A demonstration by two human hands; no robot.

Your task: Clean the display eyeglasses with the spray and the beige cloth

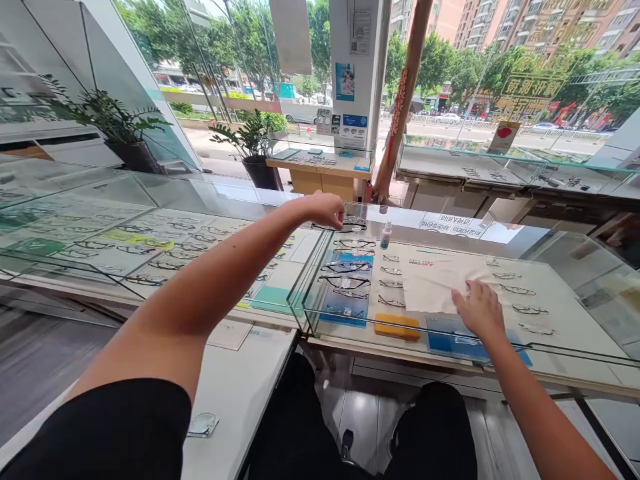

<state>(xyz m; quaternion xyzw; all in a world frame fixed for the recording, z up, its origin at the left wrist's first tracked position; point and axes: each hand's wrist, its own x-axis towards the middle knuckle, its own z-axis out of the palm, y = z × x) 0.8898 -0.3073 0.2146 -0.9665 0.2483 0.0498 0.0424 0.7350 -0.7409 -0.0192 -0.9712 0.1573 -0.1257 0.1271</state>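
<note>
Over the far end of the glass counter, my left hand [330, 210] has its fingers closed at a pair of eyeglasses [325, 227]; the fingertips are partly hidden. Nearer me, more dark-framed eyeglasses [345, 281] form a column with small white tags on some. My right hand [481, 308] rests on the right part of a pale cleaning cloth [433, 283], thumb apart from the bent fingers. A small spray bottle [386, 235] stands upright beyond the cloth. In front of the cloth is an orange glasses case [397, 327].
Another glass showcase [150, 220] with several frames adjoins on the left. Below it, a white tabletop [250, 380] carries a clear lens-like item [203, 425]. Potted plants [257, 153] and a wooden post [403, 100] stand beyond, before the windows.
</note>
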